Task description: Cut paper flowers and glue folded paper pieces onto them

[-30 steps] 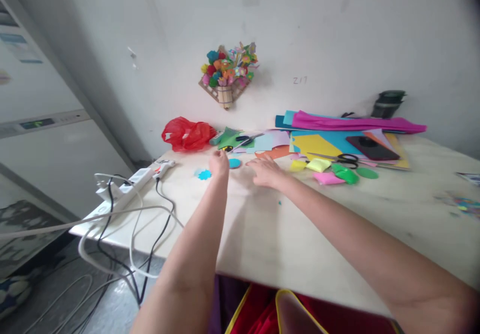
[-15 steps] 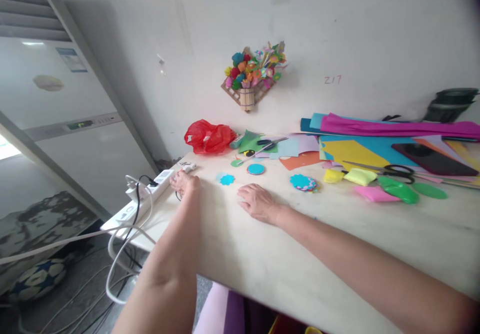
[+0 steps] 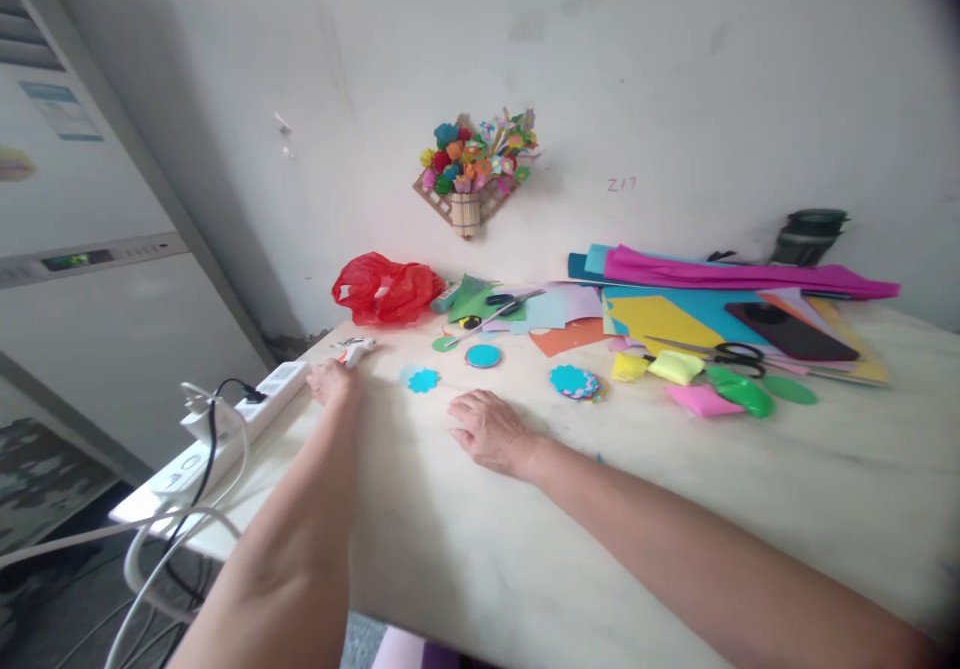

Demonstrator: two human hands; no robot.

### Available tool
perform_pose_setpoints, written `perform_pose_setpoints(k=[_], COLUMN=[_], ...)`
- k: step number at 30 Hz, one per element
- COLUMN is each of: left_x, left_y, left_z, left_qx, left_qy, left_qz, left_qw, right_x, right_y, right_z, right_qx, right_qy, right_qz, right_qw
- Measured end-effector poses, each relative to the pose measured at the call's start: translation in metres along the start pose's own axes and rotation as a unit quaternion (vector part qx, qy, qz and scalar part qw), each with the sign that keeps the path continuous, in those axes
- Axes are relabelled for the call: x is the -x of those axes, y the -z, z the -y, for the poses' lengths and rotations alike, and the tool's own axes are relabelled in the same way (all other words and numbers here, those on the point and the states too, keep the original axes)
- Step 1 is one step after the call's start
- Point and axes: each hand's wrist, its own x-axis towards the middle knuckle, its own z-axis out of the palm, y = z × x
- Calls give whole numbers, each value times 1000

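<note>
Left hand, left of centre in the frame, sits at the handle end of what looks like a white glue gun, fingers curled; whether it grips the tool I cannot tell, since the hand hides that part; right hand lies palm down at the centre, loosely spread and holding nothing visible; a second ago the left was over the round blue disc, so attention seems to have passed from the cut pieces to the tool; that disc now lies uncovered above the right hand, a small blue scalloped piece to its lower left and a scalloped stack to its lower right; a power strip runs along the left; farther out, the handwritten mark on the wall reads "217" or "Z17"; the blue label at upper left is too blurred to read; no brand is legible.
</note>
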Motion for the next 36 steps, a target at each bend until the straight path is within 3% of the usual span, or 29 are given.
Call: perform_pose_setpoints(k=[2,4,8,12,17,19,24,36], left_x=[3,9,31,68,119,134,153,184], left_y=[1,4,8,3,-11,-16,-21,-18], left_z=[-9,-22,-59,-102,-137,-143,-150,-156], left_qx=[-28,-28,31,64,64,53,19,-53], left_qy=[55,38,-97,-244,-349,-365,-368,-374], left_qz=[-11,-22,-64,-61,19,36,58,126], left_qw=[998,999,993,966,935,929,928,917], right_x=[0,0,-1,10,43,54,62,74], right_y=[2,4,10,23,47,56,65,74], right_z=[-1,-3,-10,-24,-52,-65,-91,-106], right_qx=[-15,-37,-66,-33,113,150,162,176], right_qy=[-14,-44,-146,-232,-171,-142,-152,-191], right_qz=[-13,-29,-76,-109,-37,-9,55,40], right_qw=[1000,998,984,966,978,978,973,965])
